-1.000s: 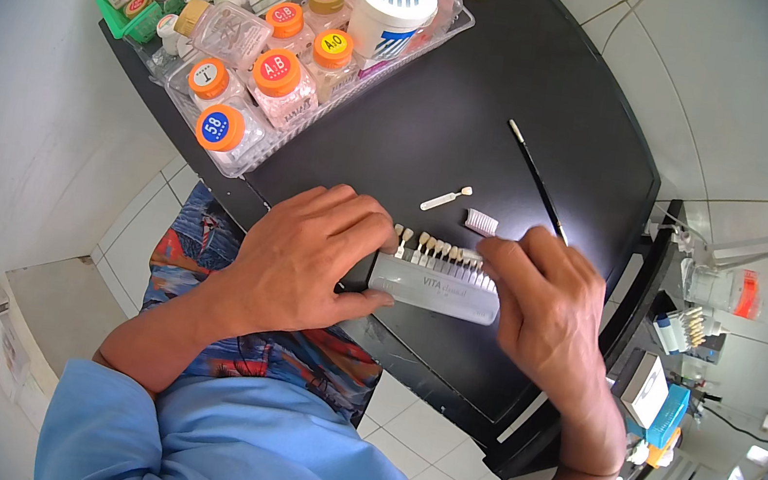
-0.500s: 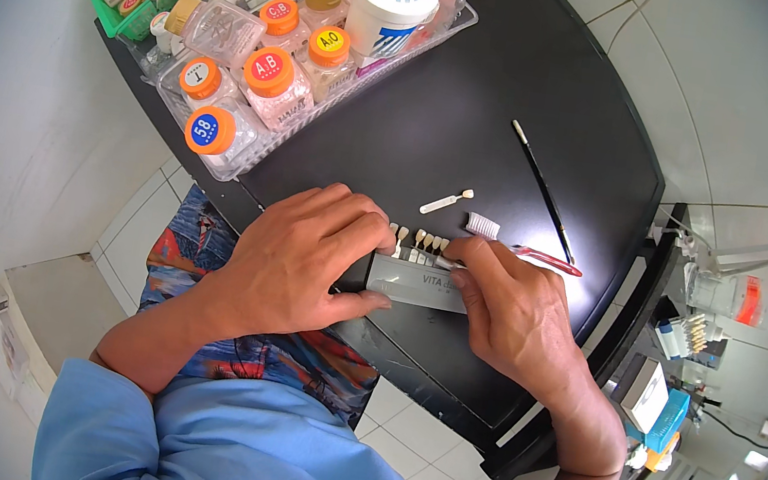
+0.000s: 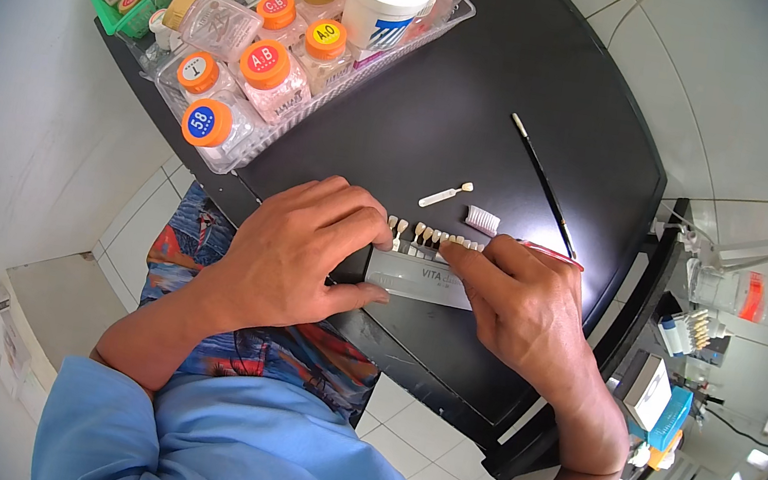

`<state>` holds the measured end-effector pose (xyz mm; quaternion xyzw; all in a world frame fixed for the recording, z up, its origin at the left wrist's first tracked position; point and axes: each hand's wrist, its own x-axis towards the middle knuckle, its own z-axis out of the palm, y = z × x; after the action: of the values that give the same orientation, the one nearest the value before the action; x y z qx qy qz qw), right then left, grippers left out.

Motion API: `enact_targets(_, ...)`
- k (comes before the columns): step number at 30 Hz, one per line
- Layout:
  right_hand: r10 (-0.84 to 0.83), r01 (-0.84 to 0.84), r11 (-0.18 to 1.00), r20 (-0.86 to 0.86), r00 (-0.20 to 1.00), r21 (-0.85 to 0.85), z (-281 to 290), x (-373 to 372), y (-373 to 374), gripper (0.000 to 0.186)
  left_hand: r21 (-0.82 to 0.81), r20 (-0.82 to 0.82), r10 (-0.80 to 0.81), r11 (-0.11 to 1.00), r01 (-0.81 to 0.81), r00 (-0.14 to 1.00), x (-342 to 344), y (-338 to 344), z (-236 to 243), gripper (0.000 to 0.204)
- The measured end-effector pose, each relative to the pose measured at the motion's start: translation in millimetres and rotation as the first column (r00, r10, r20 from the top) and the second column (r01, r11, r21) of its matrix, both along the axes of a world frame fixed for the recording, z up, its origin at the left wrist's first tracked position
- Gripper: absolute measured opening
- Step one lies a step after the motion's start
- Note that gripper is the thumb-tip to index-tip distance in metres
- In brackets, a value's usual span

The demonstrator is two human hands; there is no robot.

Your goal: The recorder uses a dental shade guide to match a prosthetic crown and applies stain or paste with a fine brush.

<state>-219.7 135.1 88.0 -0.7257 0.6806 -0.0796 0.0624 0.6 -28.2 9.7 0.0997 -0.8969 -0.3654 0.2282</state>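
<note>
A grey dental shade guide (image 3: 417,281) lies at the near edge of the black table. A row of tooth-coloured shade tabs (image 3: 421,234) stands along its far side. My left hand (image 3: 308,254) grips the guide's left end, fingers over the top and thumb along the near side. At the right part of the guide, my right hand (image 3: 527,304) is closed, its index fingertip against the tabs; the hand hides the guide's right end. One loose shade tab (image 3: 446,196) rests beyond the guide. A toothbrush (image 3: 482,219) lies beside my right hand, which partly covers it.
A thin black-handled brush (image 3: 545,186) lies on the table (image 3: 421,118) at the right. At the far left, a clear plastic basket (image 3: 320,99) holds several orange-lidded jars (image 3: 270,72) and a white tub (image 3: 386,5). Boxes (image 3: 645,393) and a bottle (image 3: 754,295) stand off to the right.
My right hand has shifted slightly right and up, its index finger now reaching left along the tabs, showing more of the row. My left hand has barely moved.
</note>
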Motion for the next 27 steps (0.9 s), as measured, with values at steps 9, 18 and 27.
enact_targets(9,-0.009,0.009,1.0,0.018,1.0,0.024,-2.0,0.2,1.2,0.04,0.008,0.006,-0.001,1.0,0.001,1.0,0.1,0.0,1.1,0.048)
enact_targets(18,-0.014,0.013,0.999,0.014,1.0,0.035,-1.5,0.4,0.6,0.04,0.001,0.002,0.0,1.0,0.0,1.0,-0.2,0.2,1.5,0.048)
enact_targets(27,-0.008,0.008,0.999,0.01,1.0,0.049,-0.6,0.3,0.6,0.041,0.007,0.012,0.0,1.0,0.0,1.0,-0.5,0.4,1.3,0.048)
